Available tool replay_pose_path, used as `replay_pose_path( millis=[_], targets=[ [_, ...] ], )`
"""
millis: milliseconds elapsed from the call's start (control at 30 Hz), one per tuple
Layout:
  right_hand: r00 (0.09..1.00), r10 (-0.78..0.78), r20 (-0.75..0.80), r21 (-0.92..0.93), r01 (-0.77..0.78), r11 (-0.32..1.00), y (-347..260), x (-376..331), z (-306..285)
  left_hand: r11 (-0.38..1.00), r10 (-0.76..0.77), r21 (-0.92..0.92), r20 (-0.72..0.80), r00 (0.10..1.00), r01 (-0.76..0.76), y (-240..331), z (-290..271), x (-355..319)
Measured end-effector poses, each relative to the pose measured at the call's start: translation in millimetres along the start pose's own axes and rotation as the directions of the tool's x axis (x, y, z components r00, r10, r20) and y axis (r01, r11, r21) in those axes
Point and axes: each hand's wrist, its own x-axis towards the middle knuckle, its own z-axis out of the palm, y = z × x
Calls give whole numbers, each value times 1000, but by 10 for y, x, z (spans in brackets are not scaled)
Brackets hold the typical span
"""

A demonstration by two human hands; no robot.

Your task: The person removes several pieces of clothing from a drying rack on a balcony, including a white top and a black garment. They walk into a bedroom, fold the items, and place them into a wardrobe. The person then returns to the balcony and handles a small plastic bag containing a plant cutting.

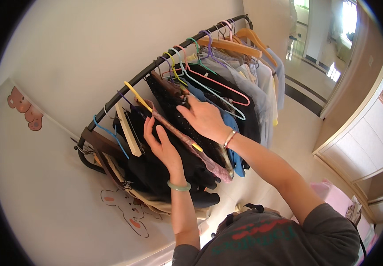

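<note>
Head view: at the centre of the frame, our left hand (164,148) is open, fingers loosely spread beside the pink garment (216,167) on the yellow hanger (139,95), with no hold showing. Our right hand (207,119), just up and to the right, has its fingers bent in among the dark clothes (167,104); we cannot tell whether they grip anything. All hang from the black rail (149,68). With fabric packed this close, we judge it best to handle 1 hanger at a time, near its hook, keeping neighbouring sleeves from snagging.
</note>
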Motion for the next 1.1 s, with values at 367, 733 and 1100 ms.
replay_pose_path(
  millis=[367, 733, 1100],
  targets=[
    [926, -319, -201, -24, 321, 947, 15, -347, -107, 969, 83, 231, 51, 995, -92, 275, -14, -256],
    [987, -151, 57, -9, 152, 988, 292, -553, -21, 970, 199, 111, 158, 967, -217, 365, 202, -516],
    [992, 129, -9, 216, -124, 968, 463, -865, -500, 971, 214, 69, 197, 957, -231, 401, 327, -774]
  ],
)
